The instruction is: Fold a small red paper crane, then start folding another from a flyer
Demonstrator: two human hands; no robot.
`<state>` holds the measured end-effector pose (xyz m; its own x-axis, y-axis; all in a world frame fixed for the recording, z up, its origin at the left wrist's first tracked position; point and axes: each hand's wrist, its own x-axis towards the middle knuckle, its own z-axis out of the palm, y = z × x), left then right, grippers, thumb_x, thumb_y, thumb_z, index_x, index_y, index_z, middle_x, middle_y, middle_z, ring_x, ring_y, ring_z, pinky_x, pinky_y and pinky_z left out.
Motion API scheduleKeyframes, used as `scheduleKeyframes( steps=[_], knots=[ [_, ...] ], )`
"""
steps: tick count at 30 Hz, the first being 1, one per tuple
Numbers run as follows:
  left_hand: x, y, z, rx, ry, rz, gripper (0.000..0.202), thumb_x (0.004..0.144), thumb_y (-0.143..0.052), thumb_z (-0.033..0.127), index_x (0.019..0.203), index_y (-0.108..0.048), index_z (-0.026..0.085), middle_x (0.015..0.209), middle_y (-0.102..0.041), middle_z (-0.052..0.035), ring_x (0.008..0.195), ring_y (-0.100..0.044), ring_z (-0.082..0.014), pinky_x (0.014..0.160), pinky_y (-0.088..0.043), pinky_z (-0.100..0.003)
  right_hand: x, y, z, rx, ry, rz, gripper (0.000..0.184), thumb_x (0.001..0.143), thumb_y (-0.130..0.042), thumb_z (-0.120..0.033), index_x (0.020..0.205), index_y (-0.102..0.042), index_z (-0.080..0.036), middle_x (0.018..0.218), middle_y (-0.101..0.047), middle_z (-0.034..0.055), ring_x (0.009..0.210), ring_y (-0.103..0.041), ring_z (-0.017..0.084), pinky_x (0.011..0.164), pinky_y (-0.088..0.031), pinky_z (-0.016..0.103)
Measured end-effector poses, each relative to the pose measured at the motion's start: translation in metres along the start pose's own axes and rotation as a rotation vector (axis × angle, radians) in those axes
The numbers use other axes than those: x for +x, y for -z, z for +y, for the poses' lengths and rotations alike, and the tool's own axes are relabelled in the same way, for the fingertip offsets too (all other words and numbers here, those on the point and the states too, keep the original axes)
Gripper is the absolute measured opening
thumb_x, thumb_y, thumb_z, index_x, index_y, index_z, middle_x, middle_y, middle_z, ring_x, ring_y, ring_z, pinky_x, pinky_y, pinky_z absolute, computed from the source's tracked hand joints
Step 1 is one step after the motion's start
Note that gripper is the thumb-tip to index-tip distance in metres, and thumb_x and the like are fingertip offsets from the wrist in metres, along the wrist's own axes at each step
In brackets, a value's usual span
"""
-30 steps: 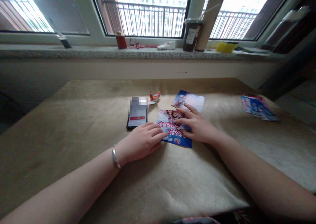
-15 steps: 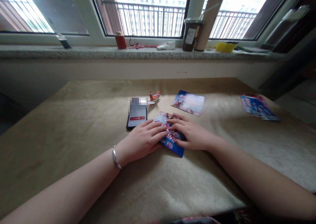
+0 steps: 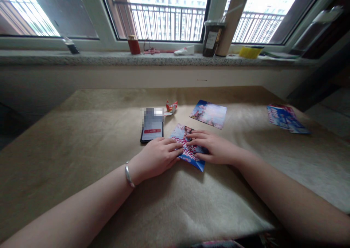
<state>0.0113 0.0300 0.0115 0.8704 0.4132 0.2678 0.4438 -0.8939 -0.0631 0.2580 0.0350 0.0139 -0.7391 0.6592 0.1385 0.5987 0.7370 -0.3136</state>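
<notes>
A blue printed paper sheet [image 3: 183, 138] with red lettering lies turned like a diamond on the beige table [image 3: 82, 131]. My left hand [image 3: 157, 157], a silver bracelet on its wrist, lies flat on the sheet's left corner, fingers stretched out. My right hand [image 3: 216, 148] rests flat on its right side, fingers extended and pointing left. The fingertips of both hands nearly meet over the sheet. A black phone [image 3: 152, 129] with a lit screen lies just left of the sheet. A small folded red-and-white paper piece [image 3: 171, 107] sits behind the phone.
A second printed sheet [image 3: 209, 113] lies further back, and a stack of sheets [image 3: 286, 118] at the far right. The stone windowsill [image 3: 109, 58] carries a red cup [image 3: 133, 44], a dark jar [image 3: 212, 38], a cardboard tube [image 3: 232, 18] and a yellow object [image 3: 250, 51].
The blue sheet has been pulled nearer and turned from square-on to a diamond angle, uncovering the sheet behind it. Both hands came closer together on it.
</notes>
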Motion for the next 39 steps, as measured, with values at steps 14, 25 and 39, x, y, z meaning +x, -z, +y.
scheduleKeyframes(
  steps=[14, 25, 39],
  knots=[
    [0.001, 0.003, 0.001, -0.112, 0.078, 0.012, 0.030, 0.091, -0.043, 0.022, 0.111, -0.064, 0.021, 0.115, -0.065, -0.0036, 0.102, -0.060, -0.0189, 0.088, -0.049, -0.039, -0.002, 0.009, 0.008, 0.037, 0.008, -0.023, 0.027, 0.092, -0.045, -0.031, 0.102, -0.069, -0.022, 0.123, -0.061, 0.0052, 0.116, -0.052, 0.019, 0.102, -0.039, 0.037],
    [0.000, 0.003, 0.002, -0.115, 0.174, 0.025, 0.029, 0.090, -0.043, 0.021, 0.108, -0.066, 0.021, 0.114, -0.066, -0.0023, 0.099, -0.060, -0.0217, 0.088, -0.049, -0.044, -0.003, 0.016, 0.010, 0.116, 0.033, -0.023, 0.024, 0.086, -0.053, -0.038, 0.092, -0.070, -0.022, 0.119, -0.063, 0.0062, 0.116, -0.052, 0.023, 0.099, -0.039, 0.042],
    [0.000, 0.007, 0.010, -0.157, 0.066, -0.026, 0.030, 0.089, -0.048, 0.030, 0.113, -0.061, 0.017, 0.119, -0.062, -0.0059, 0.106, -0.055, -0.0235, 0.094, -0.046, -0.041, -0.003, 0.018, 0.015, 0.236, -0.037, -0.057, 0.017, 0.086, -0.053, -0.024, 0.090, -0.068, -0.019, 0.102, -0.067, 0.0065, 0.103, -0.057, 0.019, 0.093, -0.045, 0.036]
  ],
)
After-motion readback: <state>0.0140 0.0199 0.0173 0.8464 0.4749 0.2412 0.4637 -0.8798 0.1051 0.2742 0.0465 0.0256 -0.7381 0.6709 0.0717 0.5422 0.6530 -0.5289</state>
